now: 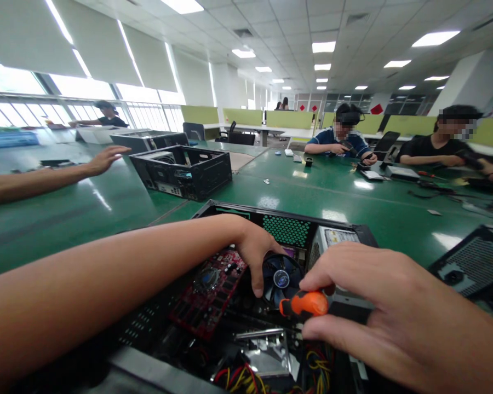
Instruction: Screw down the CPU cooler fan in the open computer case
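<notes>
An open black computer case (361,235) lies in front of me. Inside it, my left hand (259,249) curls round the left side of a black CPU cooling fan (281,278), its thumb in front. My right hand (365,295) pinches the handle of an orange and black screwdriver (306,305) between thumb and fingers, close by the fan's lower right edge. The screwdriver's tip is hidden. To the left of the fan, under my left arm, sits a red graphics card (209,287). Coloured cables (246,380) and a shiny metal bracket (267,353) lie at the near side.
Another black case (184,172) stands farther back on the green table (287,191). A co-worker's arm (74,169) reaches in from the left. A grille panel (472,262) is at the right. Two people sit across the table among parts and cables (439,191).
</notes>
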### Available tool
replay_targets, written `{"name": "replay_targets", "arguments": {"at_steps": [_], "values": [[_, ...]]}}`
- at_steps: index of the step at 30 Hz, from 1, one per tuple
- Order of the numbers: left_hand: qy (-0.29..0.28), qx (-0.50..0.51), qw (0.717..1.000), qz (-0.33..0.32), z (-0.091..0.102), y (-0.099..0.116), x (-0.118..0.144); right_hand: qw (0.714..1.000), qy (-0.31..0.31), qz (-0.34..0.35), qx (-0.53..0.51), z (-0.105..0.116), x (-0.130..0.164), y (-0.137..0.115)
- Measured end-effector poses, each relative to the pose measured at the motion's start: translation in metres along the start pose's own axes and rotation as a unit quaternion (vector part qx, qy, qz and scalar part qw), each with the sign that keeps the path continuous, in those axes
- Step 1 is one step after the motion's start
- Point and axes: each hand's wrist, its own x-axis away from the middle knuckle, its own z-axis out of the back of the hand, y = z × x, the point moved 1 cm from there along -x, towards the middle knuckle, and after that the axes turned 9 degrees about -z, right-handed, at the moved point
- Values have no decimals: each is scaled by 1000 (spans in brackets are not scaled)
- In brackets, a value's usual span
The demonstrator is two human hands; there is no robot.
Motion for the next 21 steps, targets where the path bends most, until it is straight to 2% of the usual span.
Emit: {"name": "replay_targets", "arguments": {"at_steps": [5,13,17,19,21], "values": [[4,-31,999,25,1,3,-2,999,-24,12,-30,1,-2,1],[0,-6,1000,22,1,3,-3,1000,8,23,5,2,-3,5],[8,-32,999,38,3,2,-4,1000,3,16,-13,0,-3,6],[2,-30,999,38,4,-1,-6,999,16,27,-26,0,-1,7],[-13,-11,1000,20,4,-6,-7,998,59,22,-22,0,2,10]]}}
